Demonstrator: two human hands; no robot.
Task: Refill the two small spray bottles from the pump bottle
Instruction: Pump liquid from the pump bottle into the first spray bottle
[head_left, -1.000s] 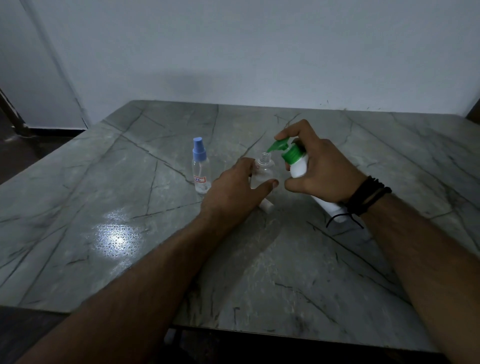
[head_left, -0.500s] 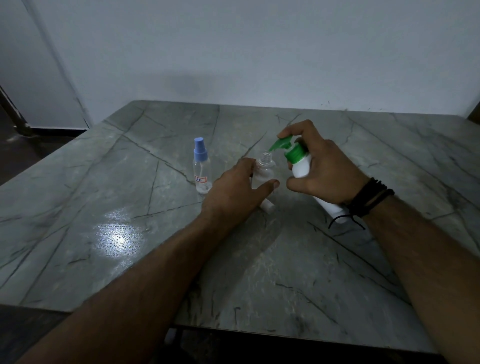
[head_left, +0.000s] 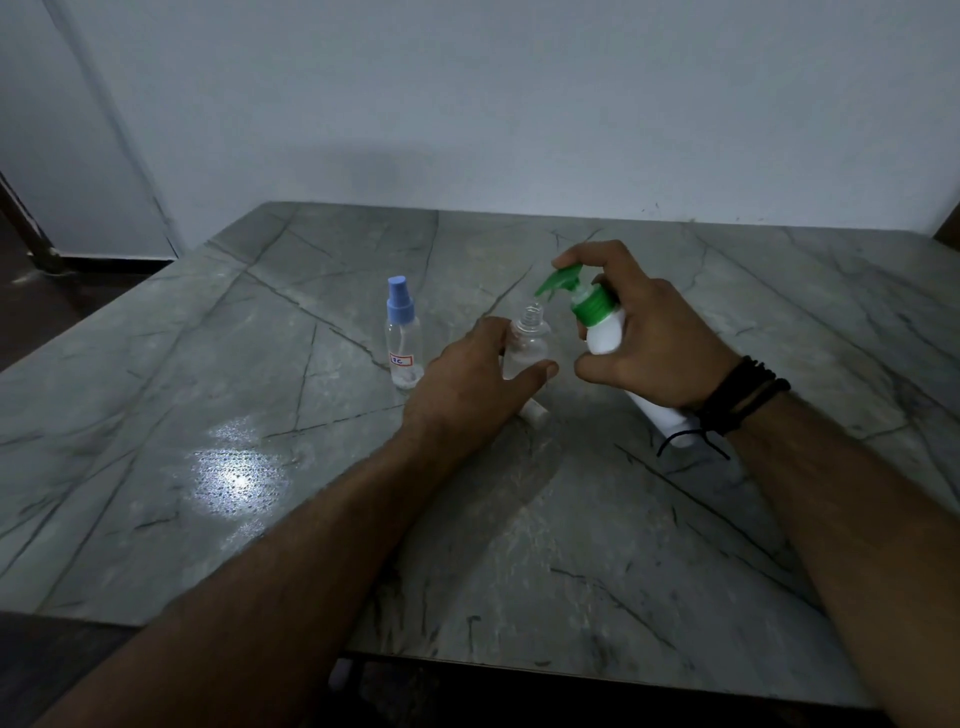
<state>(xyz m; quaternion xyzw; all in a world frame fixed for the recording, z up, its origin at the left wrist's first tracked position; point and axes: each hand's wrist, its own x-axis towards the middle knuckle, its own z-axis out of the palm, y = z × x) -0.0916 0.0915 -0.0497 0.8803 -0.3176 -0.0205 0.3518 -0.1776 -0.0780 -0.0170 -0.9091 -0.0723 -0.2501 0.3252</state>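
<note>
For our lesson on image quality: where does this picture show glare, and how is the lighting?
Head view: dim overall; a bright speckled glare patch on the marble table left of the forearms; soft shadow on the wall behind; straight edges bow from wide-angle distortion.

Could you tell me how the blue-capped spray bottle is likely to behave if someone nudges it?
The blue-capped bottle stands upright, tall and narrow on a small base, so it would probably tip rather than slide. It looks nearly empty clear plastic, so likely light and easily knocked. Being round, it may roll across the smooth, glossy table once down.
</note>
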